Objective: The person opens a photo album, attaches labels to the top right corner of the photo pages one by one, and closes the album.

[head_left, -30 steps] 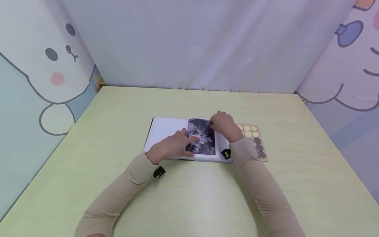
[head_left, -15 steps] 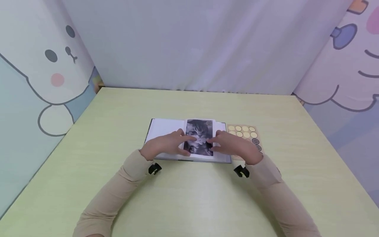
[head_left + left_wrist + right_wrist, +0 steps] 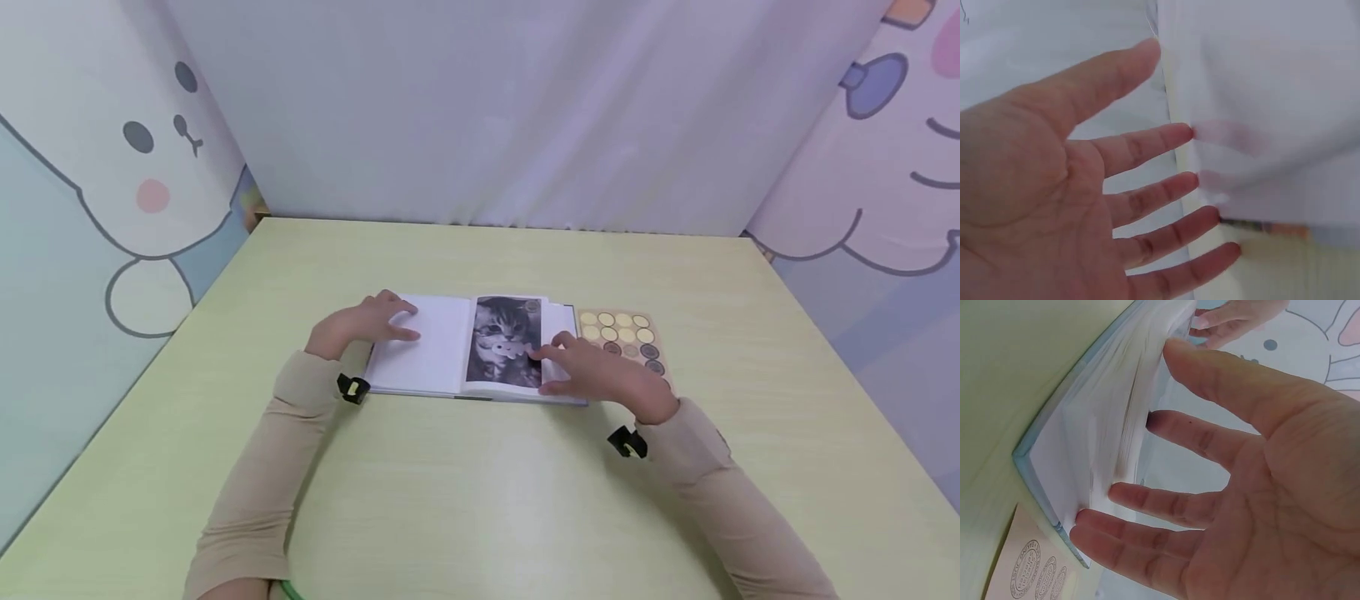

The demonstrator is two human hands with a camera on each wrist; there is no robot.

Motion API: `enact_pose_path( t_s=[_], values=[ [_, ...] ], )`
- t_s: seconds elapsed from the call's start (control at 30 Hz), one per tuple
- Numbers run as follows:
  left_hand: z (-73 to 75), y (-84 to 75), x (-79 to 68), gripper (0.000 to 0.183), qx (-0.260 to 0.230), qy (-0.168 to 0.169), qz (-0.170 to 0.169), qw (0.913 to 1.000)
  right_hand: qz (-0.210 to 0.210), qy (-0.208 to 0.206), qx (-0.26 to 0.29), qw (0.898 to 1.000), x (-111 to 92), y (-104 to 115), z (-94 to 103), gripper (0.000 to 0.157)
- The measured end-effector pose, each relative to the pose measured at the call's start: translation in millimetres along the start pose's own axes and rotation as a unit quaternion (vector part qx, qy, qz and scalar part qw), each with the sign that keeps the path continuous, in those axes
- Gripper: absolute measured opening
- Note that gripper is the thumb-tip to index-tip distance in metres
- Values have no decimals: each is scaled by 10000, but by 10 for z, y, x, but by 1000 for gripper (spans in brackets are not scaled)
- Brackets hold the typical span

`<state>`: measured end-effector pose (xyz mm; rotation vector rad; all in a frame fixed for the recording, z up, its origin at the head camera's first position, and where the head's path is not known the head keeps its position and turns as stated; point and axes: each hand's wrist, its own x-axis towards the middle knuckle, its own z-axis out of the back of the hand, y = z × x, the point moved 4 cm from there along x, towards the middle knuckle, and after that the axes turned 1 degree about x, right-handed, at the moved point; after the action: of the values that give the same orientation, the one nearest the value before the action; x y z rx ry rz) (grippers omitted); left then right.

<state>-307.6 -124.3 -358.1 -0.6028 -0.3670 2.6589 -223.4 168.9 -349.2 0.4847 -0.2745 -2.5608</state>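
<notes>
An open book lies on the table, blank white page on the left and a black-and-white kitten picture on the right. A small round sticker sits at the picture's upper right corner. My left hand is at the left page's outer edge; its fingers spread beside the pale page in the left wrist view. My right hand rests its fingertips by the picture's right edge. In the right wrist view, these extended fingers meet the edge of the page stack.
Right of the book lies a tan sheet of round stickers, yellow and dark, partly hidden by my right hand. The pale wooden table ends at a white curtain. Cartoon-printed cloth hangs at both sides.
My right hand has come down from the picture's upper right corner, where a round sticker now shows. My left hand has moved left from the picture to the blank page's outer edge.
</notes>
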Motion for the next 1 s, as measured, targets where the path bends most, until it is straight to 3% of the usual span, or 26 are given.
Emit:
enact_pose_path(
  t_s=[0.13, 0.27, 0.43, 0.73, 0.87, 1.0],
  values=[
    [7, 250, 60, 63, -293, -152, 81, 9994, 41, -45, -10, 10000, -4, -2, 4, 56],
    [17, 359, 118, 61, -494, -374, -62, 9981, -35, -33, 26, 10000, -10, -8, 3, 61],
    [32, 364, 139, 56, -696, -474, -23, 9964, -218, -41, 85, 9997, -16, -6, -25, 69],
    [50, 323, 164, 48, -892, -508, 42, 9947, -87, -170, -41, 9998, 0, 25, -23, 68],
    [46, 340, 203, 44, -1493, -567, 154, 9870, -59, -166, -139, 9997, 6, 26, -22, 67],
    [46, 371, 225, 42, -2297, -679, 360, 9702, -28, -212, -170, 9996, 7, 19, -22, 67]
  ],
)
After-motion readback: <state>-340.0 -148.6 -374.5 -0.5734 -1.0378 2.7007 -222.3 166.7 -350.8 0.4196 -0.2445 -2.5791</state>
